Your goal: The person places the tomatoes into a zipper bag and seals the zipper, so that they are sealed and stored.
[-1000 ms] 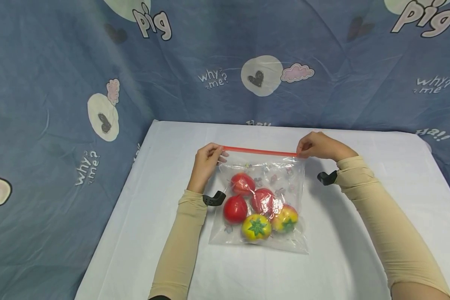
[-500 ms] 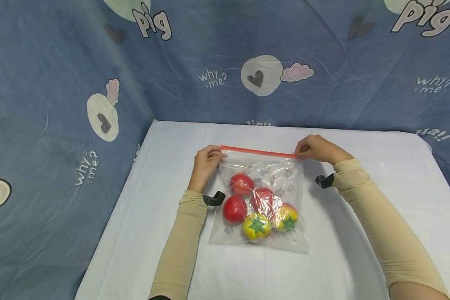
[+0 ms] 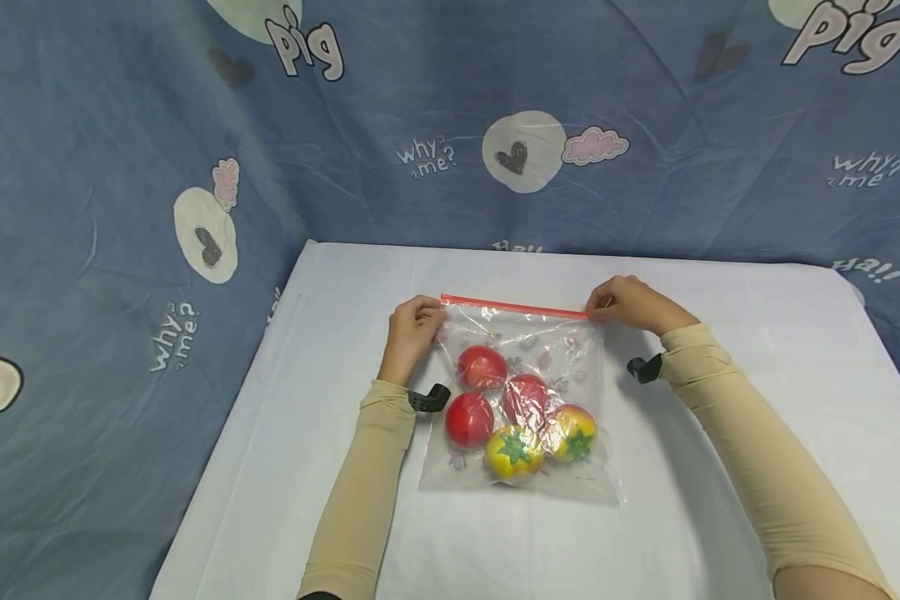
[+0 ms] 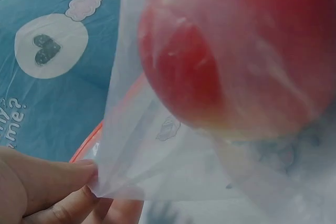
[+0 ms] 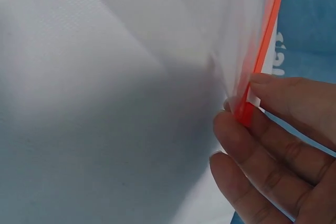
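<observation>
A clear zip bag (image 3: 525, 333) with a red zip strip (image 3: 513, 307) along its top lies in front of me. Inside it are three red round fruits (image 3: 470, 419) and two yellow-and-red ones with green star-shaped tops (image 3: 513, 452), several looking like toy tomatoes. My left hand (image 3: 412, 333) pinches the bag's upper left corner, thumb against fingers in the left wrist view (image 4: 58, 187). At the upper right corner, my right hand (image 3: 633, 302) pinches the end of the red strip between thumb and index finger, plain in the right wrist view (image 5: 283, 140).
The bag is on a table covered with a white cloth (image 3: 330, 333). A blue printed curtain (image 3: 390, 83) hangs behind the table and along its left side. Black wrist cameras (image 3: 429, 398) stick out from both sleeves.
Both hands have come slightly nearer to me, the right one also a little to the left. The bag's top edge has shifted with them, and the fruits have barely moved.
</observation>
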A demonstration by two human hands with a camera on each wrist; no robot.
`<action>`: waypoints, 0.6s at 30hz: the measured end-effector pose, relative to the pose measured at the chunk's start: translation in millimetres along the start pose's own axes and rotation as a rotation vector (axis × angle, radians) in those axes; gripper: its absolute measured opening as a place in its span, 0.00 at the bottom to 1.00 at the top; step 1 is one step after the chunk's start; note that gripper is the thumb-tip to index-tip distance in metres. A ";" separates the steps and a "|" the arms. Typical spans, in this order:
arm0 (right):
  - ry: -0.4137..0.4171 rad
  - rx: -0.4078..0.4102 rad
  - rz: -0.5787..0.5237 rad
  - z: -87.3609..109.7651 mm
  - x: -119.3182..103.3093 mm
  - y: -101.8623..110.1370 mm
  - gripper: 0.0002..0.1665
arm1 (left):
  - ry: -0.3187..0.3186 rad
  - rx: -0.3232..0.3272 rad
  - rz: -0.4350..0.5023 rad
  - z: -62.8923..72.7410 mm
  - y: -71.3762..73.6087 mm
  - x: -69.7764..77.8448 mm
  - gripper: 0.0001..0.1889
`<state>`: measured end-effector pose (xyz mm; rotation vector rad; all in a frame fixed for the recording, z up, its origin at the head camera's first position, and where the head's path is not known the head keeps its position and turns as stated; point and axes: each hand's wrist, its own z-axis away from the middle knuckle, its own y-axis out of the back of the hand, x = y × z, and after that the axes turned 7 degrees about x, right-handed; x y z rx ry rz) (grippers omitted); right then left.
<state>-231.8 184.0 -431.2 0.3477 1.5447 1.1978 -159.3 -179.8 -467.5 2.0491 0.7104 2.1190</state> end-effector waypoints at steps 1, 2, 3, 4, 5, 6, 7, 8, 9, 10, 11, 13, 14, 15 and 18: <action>0.000 0.003 0.002 0.3 0.9 -1.1 0.05 | 0.003 -0.001 -0.005 -0.2 -0.6 -0.7 0.11; 0.002 0.007 0.002 0.9 1.5 -2.0 0.05 | 0.006 -0.001 -0.010 -0.2 -1.1 -1.1 0.10; 0.005 0.010 0.002 1.5 2.2 -3.0 0.05 | 0.009 -0.001 -0.015 -0.2 -1.6 -1.5 0.10; 0.004 0.015 0.001 2.1 3.2 -3.9 0.05 | 0.010 -0.003 -0.020 -0.2 -2.2 -2.0 0.10; 0.002 0.017 0.000 2.6 3.9 -4.8 0.05 | 0.011 -0.004 -0.022 -0.3 -2.7 -2.6 0.10; 0.005 0.022 0.002 3.3 4.3 -5.5 0.06 | 0.011 -0.006 -0.023 -0.4 -3.1 -3.0 0.10; 0.006 0.026 0.002 3.9 4.3 -6.2 0.06 | 0.010 -0.008 -0.022 -0.6 -3.4 -3.5 0.10; 0.005 0.029 0.001 4.4 4.0 -7.1 0.06 | 0.008 -0.008 -0.024 -0.5 -3.3 -4.1 0.10; 0.005 0.032 0.001 4.9 3.8 -8.0 0.06 | 0.007 -0.008 -0.025 -0.4 -3.0 -4.6 0.10; 0.003 0.036 0.002 5.3 3.7 -9.0 0.06 | 0.007 -0.008 -0.026 -0.1 -2.6 -4.9 0.10; -0.001 0.039 0.002 5.7 3.6 -10.1 0.06 | 0.006 -0.009 -0.028 0.2 -2.1 -5.0 0.10; -0.008 0.045 0.003 6.8 3.8 -12.8 0.07 | 0.004 -0.010 -0.034 0.9 -0.6 -5.0 0.10; -0.011 0.047 0.006 7.4 4.0 -14.3 0.08 | 0.005 -0.010 -0.043 1.4 0.5 -5.0 0.10; -0.011 0.049 0.008 8.1 4.2 -15.8 0.09 | 0.008 -0.007 -0.052 2.1 1.8 -4.7 0.11; -0.009 0.059 0.024 11.8 4.1 -20.3 0.13 | 0.004 0.016 -0.092 4.2 6.5 -1.5 0.12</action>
